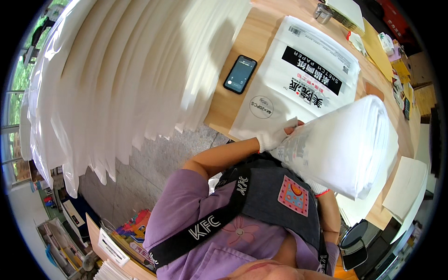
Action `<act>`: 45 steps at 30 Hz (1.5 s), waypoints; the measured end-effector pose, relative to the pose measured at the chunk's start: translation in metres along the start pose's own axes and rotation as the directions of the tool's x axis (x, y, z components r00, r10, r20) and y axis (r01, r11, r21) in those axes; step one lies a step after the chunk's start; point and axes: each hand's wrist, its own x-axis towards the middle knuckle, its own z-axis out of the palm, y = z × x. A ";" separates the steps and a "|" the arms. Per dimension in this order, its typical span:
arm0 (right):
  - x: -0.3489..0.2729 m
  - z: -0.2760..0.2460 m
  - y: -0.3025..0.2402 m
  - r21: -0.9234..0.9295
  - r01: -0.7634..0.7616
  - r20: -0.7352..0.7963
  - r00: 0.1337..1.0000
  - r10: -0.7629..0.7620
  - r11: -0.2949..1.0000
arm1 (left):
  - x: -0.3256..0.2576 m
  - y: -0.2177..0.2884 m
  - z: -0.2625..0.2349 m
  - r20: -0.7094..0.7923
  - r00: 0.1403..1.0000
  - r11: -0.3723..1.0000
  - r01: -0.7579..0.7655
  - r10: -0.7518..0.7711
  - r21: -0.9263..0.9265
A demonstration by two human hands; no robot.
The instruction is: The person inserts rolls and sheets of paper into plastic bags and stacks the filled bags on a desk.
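A thick folded stack of clear plastic bags (345, 144) with faint print stands tilted over the table's near edge, in front of my body. My left hand (274, 139), in a white glove with bare fingertips, is closed on the left edge of this stack. Of my right hand (317, 187) only the glove's cuff shows under the stack; its fingers are hidden. Beyond the stack a large white printed paper package (275, 79) with a black label lies flat on the wooden table (219, 109).
Tall stacks of white sheets in plastic (140, 70) fill the left side. A lit phone (240, 74) lies between them and the package. At the far right are a metal cup (323, 13), yellow paper (377, 51) and small items. A black chair (354, 242) stands at lower right.
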 end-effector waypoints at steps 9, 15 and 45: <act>0.025 0.008 -0.034 -0.427 0.133 -0.059 0.983 -0.175 0.894 | 0.011 0.012 0.027 -0.144 0.989 0.806 -0.096 0.013 -0.584; 0.044 -0.008 -0.101 -0.629 0.030 -0.180 0.966 -0.183 0.777 | 0.057 -0.008 -0.002 -0.303 0.894 0.943 -0.318 0.332 0.094; -0.006 0.007 -0.022 -0.520 0.197 0.080 0.980 -0.182 0.831 | -0.044 0.039 -0.051 0.102 0.715 0.014 -0.155 0.691 0.988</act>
